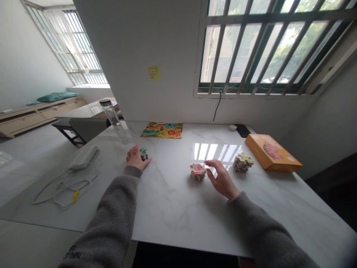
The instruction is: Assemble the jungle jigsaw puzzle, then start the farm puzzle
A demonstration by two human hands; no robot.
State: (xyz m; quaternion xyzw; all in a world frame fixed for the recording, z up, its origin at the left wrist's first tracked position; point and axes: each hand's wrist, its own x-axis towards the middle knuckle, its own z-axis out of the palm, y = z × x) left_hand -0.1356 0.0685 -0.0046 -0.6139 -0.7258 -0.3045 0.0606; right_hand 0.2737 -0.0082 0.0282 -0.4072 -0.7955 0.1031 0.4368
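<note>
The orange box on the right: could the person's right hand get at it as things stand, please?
Probably yes: the right hand looks empty, and only the stack of puzzle pieces stands between it and the orange box, with room to pass around.

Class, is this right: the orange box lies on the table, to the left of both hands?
No: the orange box lies on the table to the right of both hands, the left hand and the right hand, as the head view shows.

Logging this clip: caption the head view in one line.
Left hand touches a puzzle stack; right hand hovers beside another stack on a marble table.
</note>
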